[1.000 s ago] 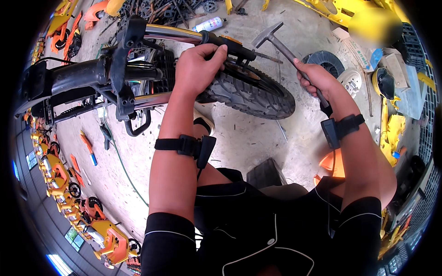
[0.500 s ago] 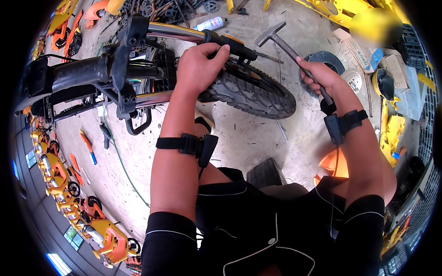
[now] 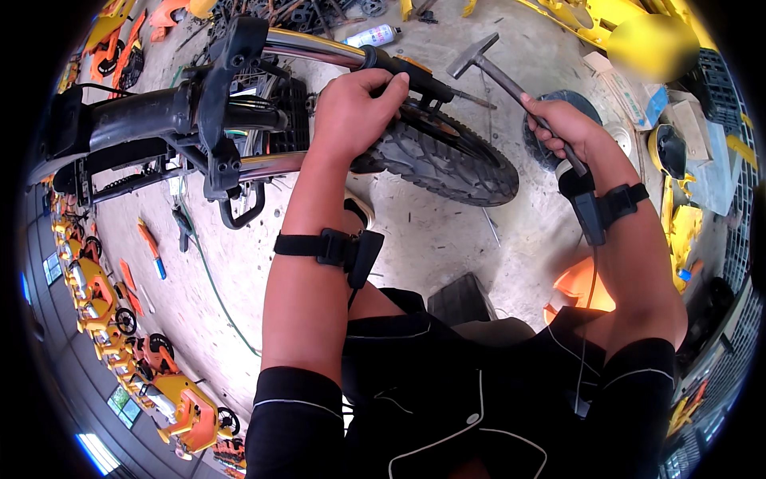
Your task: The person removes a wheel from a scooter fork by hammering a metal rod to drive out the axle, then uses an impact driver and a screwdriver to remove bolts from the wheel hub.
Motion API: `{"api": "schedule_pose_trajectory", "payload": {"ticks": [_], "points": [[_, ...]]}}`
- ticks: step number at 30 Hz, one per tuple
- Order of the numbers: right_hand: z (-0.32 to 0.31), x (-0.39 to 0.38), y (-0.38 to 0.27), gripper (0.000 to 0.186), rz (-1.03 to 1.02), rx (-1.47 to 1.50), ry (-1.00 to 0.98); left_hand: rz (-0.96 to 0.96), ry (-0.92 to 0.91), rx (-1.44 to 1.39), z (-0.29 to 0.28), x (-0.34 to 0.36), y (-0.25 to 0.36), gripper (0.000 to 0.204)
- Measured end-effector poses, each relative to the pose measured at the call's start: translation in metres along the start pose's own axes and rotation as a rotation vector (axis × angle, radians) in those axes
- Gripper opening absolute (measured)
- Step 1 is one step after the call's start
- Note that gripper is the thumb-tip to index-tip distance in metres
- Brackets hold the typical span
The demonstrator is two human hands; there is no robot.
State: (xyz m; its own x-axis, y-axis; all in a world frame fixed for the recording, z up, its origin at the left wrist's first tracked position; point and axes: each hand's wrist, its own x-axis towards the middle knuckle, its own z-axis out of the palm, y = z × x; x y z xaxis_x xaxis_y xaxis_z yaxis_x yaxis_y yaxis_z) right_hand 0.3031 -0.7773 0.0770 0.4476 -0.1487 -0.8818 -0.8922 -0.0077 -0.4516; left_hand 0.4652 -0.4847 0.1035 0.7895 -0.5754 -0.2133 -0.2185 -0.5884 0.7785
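My left hand [image 3: 359,112] is closed beside the lower part of a front fork [image 3: 411,76], over a knobby black tire [image 3: 447,172] on a dark vehicle frame [image 3: 144,120]; what its fingers hold is hidden. A thin metal rod [image 3: 477,100] juts rightward from the fork's lower end. My right hand [image 3: 566,132] grips the handle of a steel hammer [image 3: 503,78], whose head is raised to the right of the fork, near that rod.
A spray can [image 3: 371,36] lies beyond the fork among piled metal parts [image 3: 311,16]. Yellow panels [image 3: 682,231] and cardboard [image 3: 626,88] sit at right, an orange object [image 3: 578,291] by my right leg. A green hose [image 3: 215,295] crosses the floor. Rows of yellow-orange vehicles [image 3: 191,411] line the left.
The scene has shifted a little rightward in the picture. My right hand and the hammer have moved slightly right; my left hand keeps its place at the fork.
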Motion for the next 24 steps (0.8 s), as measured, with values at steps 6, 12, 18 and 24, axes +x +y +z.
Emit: {"api": "schedule_pose_trajectory", "payload": {"ticks": [6,12,18,24], "points": [[0.000,-0.003,-0.008,0.050,0.009,-0.057,0.014,0.000,0.001,-0.005,0.000,0.001,-0.001,0.039],[0.003,-0.004,-0.013,0.050,0.000,-0.100,0.048,0.022,0.006,-0.036,0.000,0.000,0.001,0.040],[0.006,-0.005,-0.017,0.049,0.011,-0.137,0.056,0.018,0.021,0.007,0.002,0.000,0.000,0.039],[0.008,-0.007,-0.019,0.049,0.007,-0.142,0.048,0.017,0.010,0.028,0.000,0.000,0.003,0.039]]}}
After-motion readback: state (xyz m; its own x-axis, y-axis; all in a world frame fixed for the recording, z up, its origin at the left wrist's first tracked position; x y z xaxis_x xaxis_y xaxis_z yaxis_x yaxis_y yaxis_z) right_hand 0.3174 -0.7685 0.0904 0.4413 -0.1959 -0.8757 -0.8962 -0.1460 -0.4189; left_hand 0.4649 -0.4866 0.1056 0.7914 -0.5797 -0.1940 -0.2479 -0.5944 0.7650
